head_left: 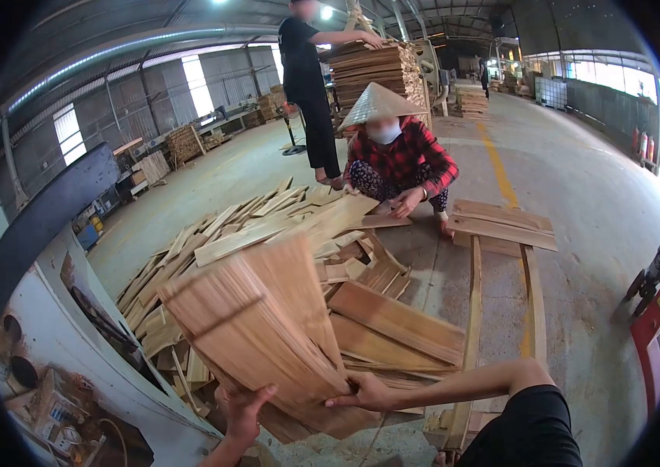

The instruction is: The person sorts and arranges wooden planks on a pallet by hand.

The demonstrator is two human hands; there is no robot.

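A tilted stack of thin wooden boards [256, 327] stands between my hands, its upper part blurred. My left hand [243, 409] is at the lower left edge, thumb up along the front and fingers partly hidden by the wood. On the lower right edge, my right hand [369, 391] is closed round the boards, thumb in front. Beyond the stack lies a loose pile of wooden slats [221, 222] on the floor. Wider boards [400, 319] lie just past my right hand.
Opposite me a person in a conical hat [400, 156] squats by the pile. Another person [306, 86] stands at a tall board stack [376, 70]. Two long wooden rails [474, 311] run along the floor at right, boards [501, 222] across their far end. A machine [89, 335] borders the left.
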